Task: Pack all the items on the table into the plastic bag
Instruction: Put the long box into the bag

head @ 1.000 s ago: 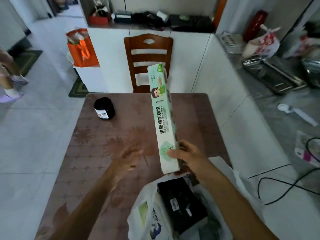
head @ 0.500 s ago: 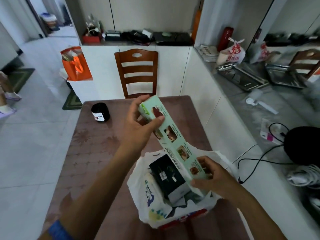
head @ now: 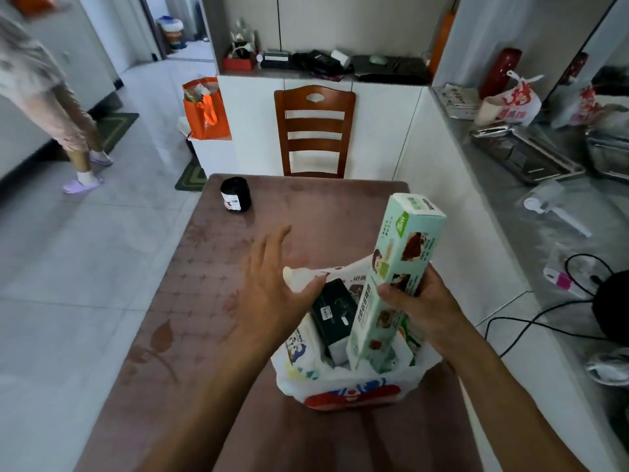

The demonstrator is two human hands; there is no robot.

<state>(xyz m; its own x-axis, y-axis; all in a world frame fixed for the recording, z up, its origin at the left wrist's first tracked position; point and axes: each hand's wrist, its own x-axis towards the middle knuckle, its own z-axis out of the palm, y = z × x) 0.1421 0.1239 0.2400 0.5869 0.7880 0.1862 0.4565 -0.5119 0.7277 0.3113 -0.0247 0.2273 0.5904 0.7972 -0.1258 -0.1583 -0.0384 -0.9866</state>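
Note:
A white plastic bag (head: pixel 354 386) with a red print stands open on the brown table (head: pixel 204 318), near its front right. A long pale green box (head: pixel 398 274) stands nearly upright with its lower end inside the bag, and my right hand (head: pixel 418 301) grips its middle. Beside it in the bag lie a black box (head: pixel 335 311) and a white printed pack (head: pixel 299 352). My left hand (head: pixel 272 284) hovers flat with fingers apart at the bag's left rim, holding nothing. A black roll (head: pixel 235 194) with a white label lies at the table's far left.
A wooden chair (head: pixel 315 131) stands behind the table, against white cabinets. A grey counter (head: pixel 544 216) runs along the right with trays, a spoon and black cables. An orange bag (head: pixel 204 110) sits far left, and a person's legs (head: pixel 78 141) stand on the floor.
My left hand let go of the green box's top and dropped to the bag's left rim. My right hand tipped the box upright and lowered its end into the bag.

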